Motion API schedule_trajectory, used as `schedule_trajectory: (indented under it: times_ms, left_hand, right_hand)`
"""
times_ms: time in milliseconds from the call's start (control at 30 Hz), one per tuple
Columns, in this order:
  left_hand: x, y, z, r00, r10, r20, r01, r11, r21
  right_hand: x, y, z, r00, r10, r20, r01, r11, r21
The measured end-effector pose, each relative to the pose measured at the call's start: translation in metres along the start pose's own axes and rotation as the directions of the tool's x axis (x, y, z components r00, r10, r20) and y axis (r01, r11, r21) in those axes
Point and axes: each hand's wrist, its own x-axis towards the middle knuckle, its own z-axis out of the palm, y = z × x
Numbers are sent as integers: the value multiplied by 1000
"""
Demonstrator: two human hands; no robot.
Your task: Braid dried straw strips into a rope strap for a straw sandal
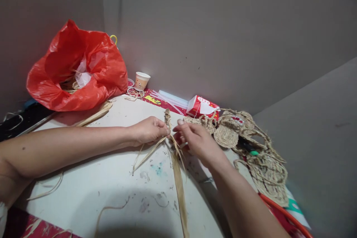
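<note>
Braid (167,117): over the surface (122,193), far middle, between the hands | left hand (150,130): pinches its near end | right hand (196,139): just right, thumb raised, strand grip not discernible | risk: a slipping pinch could loosen the braid; hard pulling could split the long strip (179,189) trailing near.

Counted at the fingers (163,128): one left hand (149,130), one right hand (196,139), one braid (167,116) rising between both, plus one broad strip (180,189) on the near side. Beyond the fingers to the left, one red bag (111,76) and one paper cup (142,81); beyond to the right, one red box (193,107). Farther right of the fingers, at least two woven pieces (225,136), overlapping too much for an exact count.
</note>
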Motion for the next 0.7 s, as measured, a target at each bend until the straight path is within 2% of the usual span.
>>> schedule_trajectory:
  times_ms: [67,100,233,367,533,600,700]
  left_hand:
    - [0,-1,1,999,40,35,-40,999,15]
    - [0,0,2,998,45,37,-45,999,19]
    - [0,2,5,1000,2,-12,-1,1000,22]
    - [-1,1,2,997,2,80,-7,998,57]
    - [-1,5,-1,989,-31,141,30,999,9]
    - [0,7,-2,988,-53,148,53,999,10]
    - [4,9,-5,997,-30,75,20,991,129]
  right_hand:
    - [4,7,11,973,84,213,-110,987,115]
    - [5,9,16,956,101,274,-146,978,147]
    - [6,13,18,958,68,278,-113,982,150]
    - [12,19,6,922,62,383,-99,992,79]
    - [17,25,-1,849,31,527,-224,925,307]
    - [17,25,-2,844,30,535,-271,885,378]
    - [17,24,-2,860,42,509,-294,856,426]
